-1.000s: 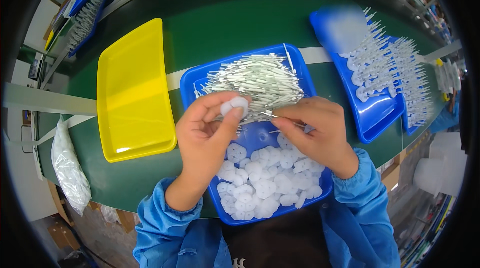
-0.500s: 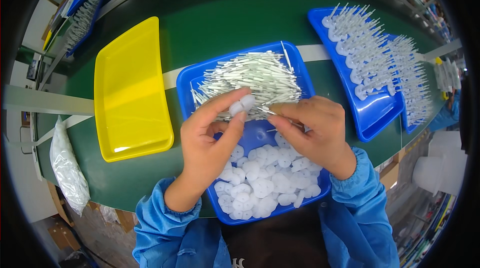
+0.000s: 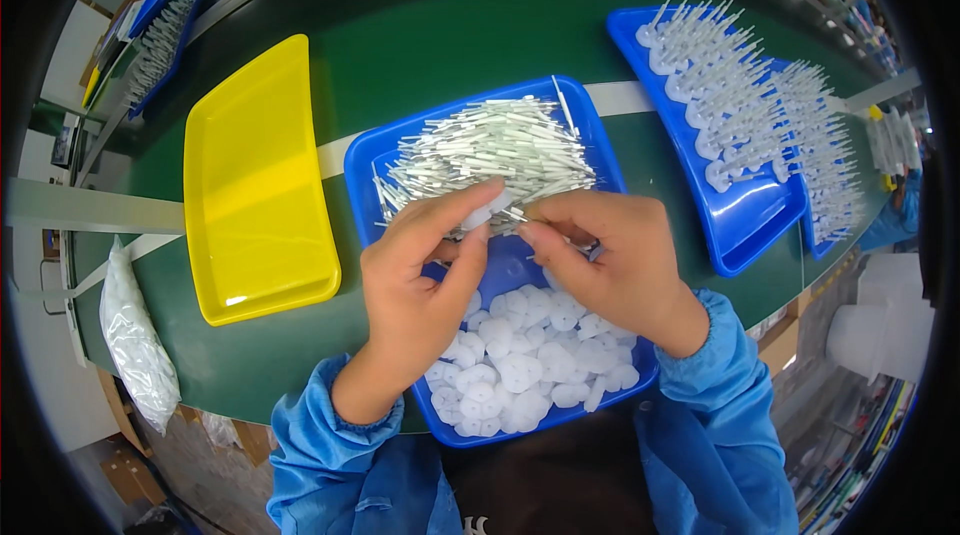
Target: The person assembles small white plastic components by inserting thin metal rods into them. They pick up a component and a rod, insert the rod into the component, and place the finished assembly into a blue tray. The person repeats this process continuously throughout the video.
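White plastic disc (image 3: 487, 215), small and surely very light, sits pinched between thumb and fingertips of my left hand (image 3: 420, 280), above the middle blue tray (image 3: 365, 170). My right hand (image 3: 610, 260) closes its fingertips at the disc's 3 o'clock, apparently on a thin white stick (image 3: 520, 225); I can't tell for certain. Sticks look stiff but slender, best held near one end. A yellow tray (image 3: 255, 185) lies at 9 o'clock.

A yellow tray (image 3: 255, 185) lies left; a blue tray of assembled white pieces (image 3: 740, 225) lies right.
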### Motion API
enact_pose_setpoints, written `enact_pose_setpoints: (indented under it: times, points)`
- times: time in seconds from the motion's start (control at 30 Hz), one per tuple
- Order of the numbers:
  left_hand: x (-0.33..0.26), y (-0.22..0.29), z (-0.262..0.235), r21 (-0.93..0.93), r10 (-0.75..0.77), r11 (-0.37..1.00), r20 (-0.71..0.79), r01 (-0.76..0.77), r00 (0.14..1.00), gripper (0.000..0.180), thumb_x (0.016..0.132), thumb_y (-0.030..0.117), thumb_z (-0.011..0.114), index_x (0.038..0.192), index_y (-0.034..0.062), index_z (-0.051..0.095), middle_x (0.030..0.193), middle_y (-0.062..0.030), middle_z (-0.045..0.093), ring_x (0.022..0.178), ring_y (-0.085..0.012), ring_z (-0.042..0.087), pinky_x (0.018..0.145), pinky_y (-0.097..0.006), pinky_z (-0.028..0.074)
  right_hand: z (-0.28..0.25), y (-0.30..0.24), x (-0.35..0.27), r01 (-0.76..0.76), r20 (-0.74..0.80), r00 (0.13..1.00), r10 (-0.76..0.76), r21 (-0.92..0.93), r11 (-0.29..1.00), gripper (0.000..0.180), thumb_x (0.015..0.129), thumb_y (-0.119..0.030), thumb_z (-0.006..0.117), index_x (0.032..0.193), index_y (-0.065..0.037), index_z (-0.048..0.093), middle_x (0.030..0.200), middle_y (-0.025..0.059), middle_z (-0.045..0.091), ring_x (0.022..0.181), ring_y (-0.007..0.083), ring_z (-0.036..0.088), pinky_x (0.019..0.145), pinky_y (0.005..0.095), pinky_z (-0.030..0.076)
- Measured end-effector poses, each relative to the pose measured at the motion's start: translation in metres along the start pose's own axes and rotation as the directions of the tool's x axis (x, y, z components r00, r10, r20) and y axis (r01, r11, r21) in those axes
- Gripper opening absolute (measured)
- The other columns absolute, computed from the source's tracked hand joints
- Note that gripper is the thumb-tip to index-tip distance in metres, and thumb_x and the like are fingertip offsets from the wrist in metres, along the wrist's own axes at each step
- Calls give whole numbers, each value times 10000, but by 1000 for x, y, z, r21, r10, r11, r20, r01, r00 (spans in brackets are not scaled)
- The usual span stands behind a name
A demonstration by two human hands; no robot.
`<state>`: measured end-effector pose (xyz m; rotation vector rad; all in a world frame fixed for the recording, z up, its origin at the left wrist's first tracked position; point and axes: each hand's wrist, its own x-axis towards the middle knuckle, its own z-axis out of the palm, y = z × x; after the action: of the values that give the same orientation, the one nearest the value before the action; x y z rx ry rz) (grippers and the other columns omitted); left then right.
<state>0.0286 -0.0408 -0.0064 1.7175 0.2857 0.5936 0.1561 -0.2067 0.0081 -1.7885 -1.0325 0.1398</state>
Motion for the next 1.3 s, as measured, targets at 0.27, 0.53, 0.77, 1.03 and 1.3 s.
enact_pose_setpoints:
  times: [0.27,0.53,0.77,1.03,1.3]
  points:
    - [-2,-1,4,109,103,989,-34,-99,994,402,927,-91,782,1302,50,809,1009,-122,804,815,-159,727,711,-275,613,-3,-13,5,-299,167,946,279,108,948,123,960,-163,851,982,-53,802,660,69,710,536,144,683,522,298,494]
    - [0,5,1,393,298,874,34,-287,954,488,835,-112,825,1302,28,811,880,-132,791,696,-187,713,641,-301,566,3,-5,5,237,-36,962,-271,-388,891,109,917,-171,859,910,-100,776,692,71,712,542,251,666,555,377,504]
    - [-5,7,1,313,252,916,34,-250,967,510,824,-108,836,1314,30,808,877,-123,792,693,-189,703,652,-298,574,-6,-14,9,-211,106,974,200,98,973,107,938,-130,847,931,-40,790,714,103,710,553,228,658,526,336,492]
    - [0,2,-3,75,123,989,78,-129,989,538,848,-1,915,1363,43,767,1194,-137,787,884,-174,741,675,-272,607,-8,-1,0,93,14,996,-92,-63,994,163,885,-126,883,1013,-67,800,803,90,750,640,241,689,599,364,527]
    - [1,10,-5,211,253,939,105,-270,962,533,765,-7,971,1263,45,788,1284,-118,745,989,-173,746,690,-254,617,-20,0,-9,414,94,909,-407,-327,849,428,762,-80,865,1183,-146,819,1140,18,754,961,235,724,826,381,527]
